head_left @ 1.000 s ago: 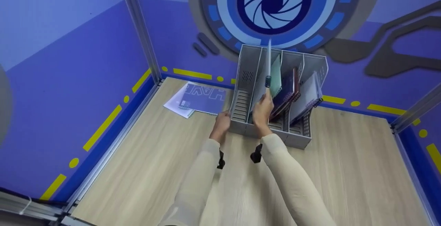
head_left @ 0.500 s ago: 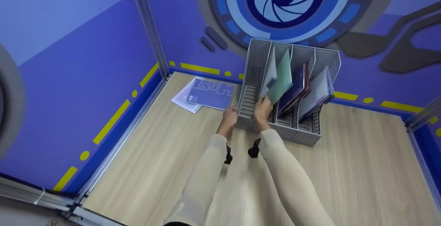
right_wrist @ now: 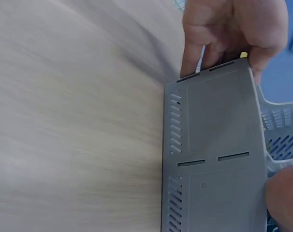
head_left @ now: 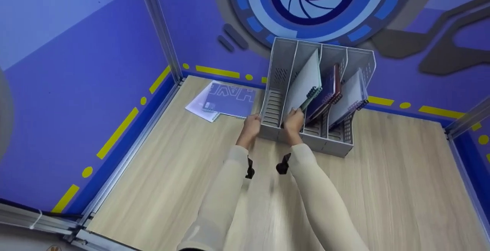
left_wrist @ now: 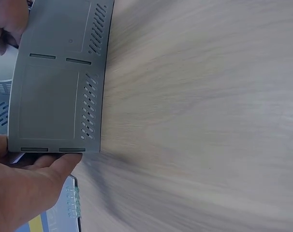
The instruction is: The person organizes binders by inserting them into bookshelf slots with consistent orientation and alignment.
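Note:
A grey file organizer (head_left: pixel 306 140) with upright slots stands on the table against the back wall. My left hand (head_left: pixel 250 128) grips its front left corner; in the left wrist view the fingers wrap the end wall (left_wrist: pixel 54 111). At the second slot, my right hand (head_left: pixel 294 123) reaches over the low front wall and holds the lower corner of a pale spiral notebook (head_left: pixel 304 82). That notebook leans right, lying over a green one whose edge (head_left: pixel 319 67) shows behind it. My right fingertips are hidden behind the notebook and the slot wall.
Dark and red notebooks (head_left: pixel 333 82) lean in the third slot, pale ones (head_left: pixel 350 94) in the fourth. Left of the organizer lie a purple notebook (head_left: pixel 231 100) and a white one (head_left: pixel 199 105) partly under it. Metal posts (head_left: pixel 157 25) and printed panels enclose the table.
The pale notebook, upright and edge-on a second ago, has gone down into the second slot and tipped right onto the green one. My left hand has stayed at the organizer's corner.

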Tool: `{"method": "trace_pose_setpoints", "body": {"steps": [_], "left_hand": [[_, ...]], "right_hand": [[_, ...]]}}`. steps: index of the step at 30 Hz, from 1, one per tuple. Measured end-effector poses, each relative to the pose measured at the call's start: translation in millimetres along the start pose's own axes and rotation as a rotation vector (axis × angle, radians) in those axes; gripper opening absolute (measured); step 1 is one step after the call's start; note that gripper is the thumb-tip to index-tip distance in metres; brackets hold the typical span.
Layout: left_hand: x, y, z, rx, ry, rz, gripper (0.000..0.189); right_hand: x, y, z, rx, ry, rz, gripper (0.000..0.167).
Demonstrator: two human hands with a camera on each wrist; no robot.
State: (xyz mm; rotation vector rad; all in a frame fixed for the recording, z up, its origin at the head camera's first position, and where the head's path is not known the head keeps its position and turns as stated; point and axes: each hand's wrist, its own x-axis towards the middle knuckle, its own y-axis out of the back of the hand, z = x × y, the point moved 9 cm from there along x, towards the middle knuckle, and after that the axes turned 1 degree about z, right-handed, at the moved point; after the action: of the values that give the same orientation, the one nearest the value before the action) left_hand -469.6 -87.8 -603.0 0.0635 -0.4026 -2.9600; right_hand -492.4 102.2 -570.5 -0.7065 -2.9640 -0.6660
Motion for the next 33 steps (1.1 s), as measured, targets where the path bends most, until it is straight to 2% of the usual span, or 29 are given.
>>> {"method": "trace_pose_setpoints", "body": {"steps": [4, 7, 9, 10, 11, 15, 18, 24, 28, 33], "left_hand": [[-1.9, 1.5, -4.6, 0.011, 0.019, 0.015, 0.028], [0.5, 4.6, -2.7, 0.029, 0.026, 0.022, 0.034], [1.3, 3.7, -3.3, 0.019, 0.031, 0.011, 0.032], [1.7, 3.4, -3.2, 0.013, 0.026, 0.01, 0.032], [2.4, 3.1, -2.4, 0.009, 0.012, 0.009, 0.031], [5.0, 1.9, -0.2, 0.006, -0.05, -0.002, 0.026], [6.4, 0.8, 0.1, 0.024, -0.068, -0.02, 0.031], [9.4, -7.9, 1.4, 0.101, -0.067, -0.045, 0.03], [11.2, -10.5, 1.5, 0.157, -0.07, -0.123, 0.029], [8.2, 2.6, -0.4, 0.238, -0.095, -0.242, 0.044]], "right_hand": [[1.9, -1, 18, 0.111, -0.086, -0.039, 0.025], [-1.6, -5, 17, 0.359, -0.172, -0.126, 0.025], [-9.9, -5, 15, 0.566, -0.222, -0.192, 0.038], [-20.2, 0, 9, 0.655, -0.278, -0.246, 0.048], [-27.2, 3, 7, 0.752, -0.295, -0.285, 0.054], [-56.7, 24, 8, 0.945, -0.314, -0.396, 0.059], [-75.5, 36, 15, 0.982, -0.322, -0.427, 0.057], [-102.2, 54, 29, 0.945, -0.29, -0.457, 0.055], [-115.3, 59, 40, 0.912, -0.278, -0.476, 0.053], [-130.0, 59, 56, 0.81, -0.291, -0.518, 0.054]]}}
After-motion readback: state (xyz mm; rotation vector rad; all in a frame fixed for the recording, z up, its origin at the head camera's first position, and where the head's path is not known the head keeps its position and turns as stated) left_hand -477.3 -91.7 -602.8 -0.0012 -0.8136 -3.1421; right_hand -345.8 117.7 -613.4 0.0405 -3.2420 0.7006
